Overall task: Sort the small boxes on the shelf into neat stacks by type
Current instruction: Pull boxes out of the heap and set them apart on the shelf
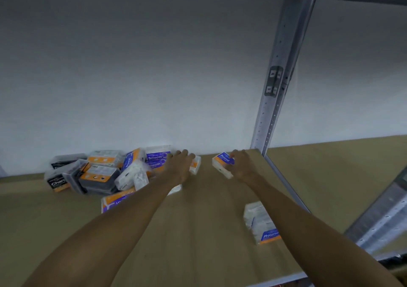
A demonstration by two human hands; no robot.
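Note:
A jumbled heap of small boxes (105, 172) lies at the back left of the brown shelf board (198, 231): black "Charcoal" ones, blue-and-orange "Smooth" ones and clear white packs. My left hand (180, 165) reaches into the heap's right edge, fingers spread over a white-and-orange box (196, 165); whether it grips the box is unclear. My right hand (240, 165) is shut on a blue-and-orange "Round" box (222, 163) near the back wall. A short stack of "Round" boxes (259, 223) stands at the front right, partly behind my right forearm.
A grey metal upright (277, 77) rises at the shelf's right end, with a metal rail (286, 187) running forward from it. The white wall (132, 77) closes the back. Another shelf bay (341, 176) lies to the right.

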